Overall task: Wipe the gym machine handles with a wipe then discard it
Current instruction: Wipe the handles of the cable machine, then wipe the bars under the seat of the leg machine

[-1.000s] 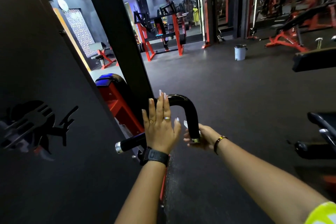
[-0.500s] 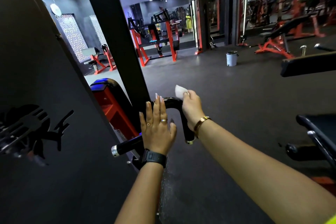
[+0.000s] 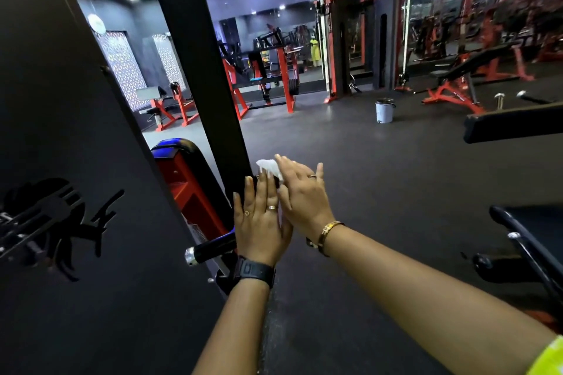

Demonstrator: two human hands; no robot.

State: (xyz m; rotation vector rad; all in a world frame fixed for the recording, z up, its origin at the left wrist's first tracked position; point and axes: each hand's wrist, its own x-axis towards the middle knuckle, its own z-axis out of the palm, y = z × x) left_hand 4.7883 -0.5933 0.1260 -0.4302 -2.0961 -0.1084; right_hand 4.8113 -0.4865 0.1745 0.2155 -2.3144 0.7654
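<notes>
The machine's black handle [image 3: 213, 247] has a straight grip with a chrome end cap at lower left; its curved part is mostly hidden behind my hands. My left hand [image 3: 261, 219] is flat with straight fingers, raised in front of the curved bar, and I cannot tell whether it touches the bar. My right hand [image 3: 304, 195] lies just right of it, at the top bend of the handle, and holds a white wipe [image 3: 267, 166] there. The wipe sticks out past the fingertips, and the thumb is hidden.
A black machine panel [image 3: 76, 161] fills the left, with a black upright post [image 3: 201, 76] and a red frame with a blue-black pad [image 3: 182, 167] behind the handle. A small grey pedal bin [image 3: 384, 111] stands on the dark floor. Black benches [image 3: 518, 126] are at the right.
My right hand slid with the wipe from the handle's lower end up along the curve to its top bend. My left hand stayed flat in front of the bar.
</notes>
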